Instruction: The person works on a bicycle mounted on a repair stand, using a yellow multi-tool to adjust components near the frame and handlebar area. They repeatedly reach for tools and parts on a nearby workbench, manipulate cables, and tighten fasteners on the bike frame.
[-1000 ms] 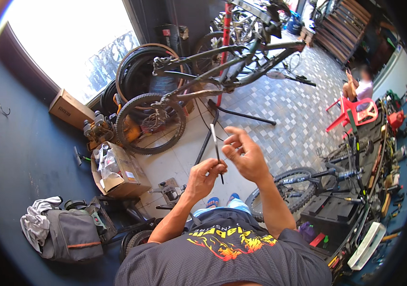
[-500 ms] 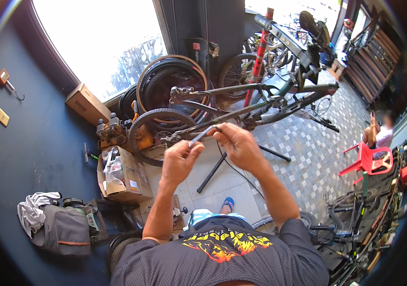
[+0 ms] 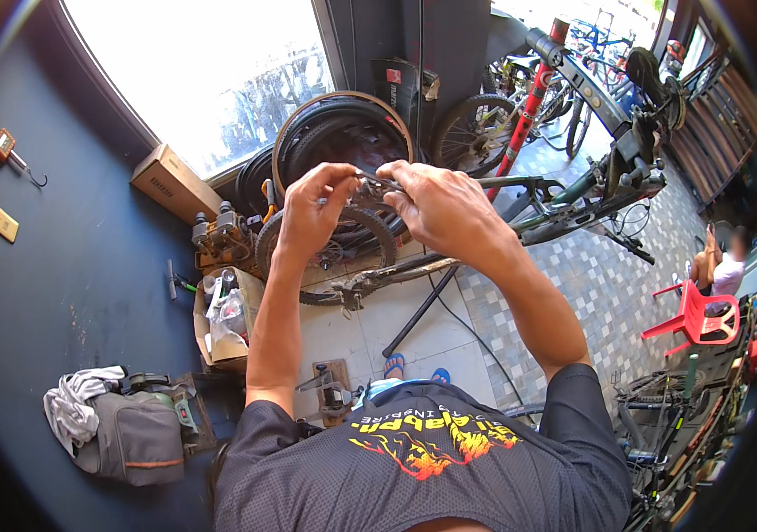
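Observation:
My left hand [image 3: 312, 206] and my right hand [image 3: 440, 213] are raised close together, fingers closed on a slender dark-and-silver rod [image 3: 370, 175]; my fingers hide much of it, so its ends are unclear. Behind and just below them is a dark bicycle frame [image 3: 542, 229] on a red repair stand [image 3: 524, 124], its rear end hanging down toward the left with mud-like grime on it. A knobby-tyred wheel [image 3: 380, 266] stands behind my hands and forearms.
Stacked tyres [image 3: 303, 124] and a long cardboard box [image 3: 166, 182] sit by the window. An open carton [image 3: 219, 346] and grey bag [image 3: 130, 434] are left. Right are a seated person [image 3: 724, 270], red chair [image 3: 693, 319], tool-laden bench [image 3: 742, 372] and more bicycles [image 3: 476, 124].
Both my hands have risen toward the frame, the rod now mostly hidden between them. My right fingers, spread a second ago, closed on it. The view has shifted, showing more bicycles at the back.

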Tool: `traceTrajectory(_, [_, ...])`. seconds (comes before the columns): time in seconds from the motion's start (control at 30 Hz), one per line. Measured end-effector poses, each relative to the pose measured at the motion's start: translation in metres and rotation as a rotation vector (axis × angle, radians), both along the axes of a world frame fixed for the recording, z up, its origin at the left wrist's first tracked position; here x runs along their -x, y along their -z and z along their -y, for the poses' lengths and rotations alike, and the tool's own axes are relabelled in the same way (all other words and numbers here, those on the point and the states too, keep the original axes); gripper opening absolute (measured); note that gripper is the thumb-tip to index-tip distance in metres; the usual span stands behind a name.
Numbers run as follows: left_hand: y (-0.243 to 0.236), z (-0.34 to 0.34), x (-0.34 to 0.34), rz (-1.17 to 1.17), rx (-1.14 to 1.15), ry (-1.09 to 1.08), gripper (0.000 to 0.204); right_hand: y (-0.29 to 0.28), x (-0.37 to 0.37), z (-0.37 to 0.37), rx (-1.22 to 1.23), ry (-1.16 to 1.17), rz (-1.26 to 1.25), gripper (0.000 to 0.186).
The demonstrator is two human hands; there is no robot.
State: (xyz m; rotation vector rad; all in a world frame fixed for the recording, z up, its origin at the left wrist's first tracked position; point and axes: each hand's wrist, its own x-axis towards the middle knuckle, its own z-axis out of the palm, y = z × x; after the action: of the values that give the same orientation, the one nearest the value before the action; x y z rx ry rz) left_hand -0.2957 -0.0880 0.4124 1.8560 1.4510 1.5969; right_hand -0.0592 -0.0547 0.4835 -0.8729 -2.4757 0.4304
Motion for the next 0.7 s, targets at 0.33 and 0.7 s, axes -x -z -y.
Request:
traceTrajectory(0.33, [0.03, -0.058, 0.047, -0.053, 0.138, 0.175, 0.017, 0.017, 0.028, 0.002, -0.064, 0.127, 0.087, 0.03])
traceTrajectory(0.7, [0.036, -0.065, 0.051, -0.129, 0.044, 0.258, 0.017, 0.04, 0.049, 0.026, 0.462, 0.065, -0.217, 0.058])
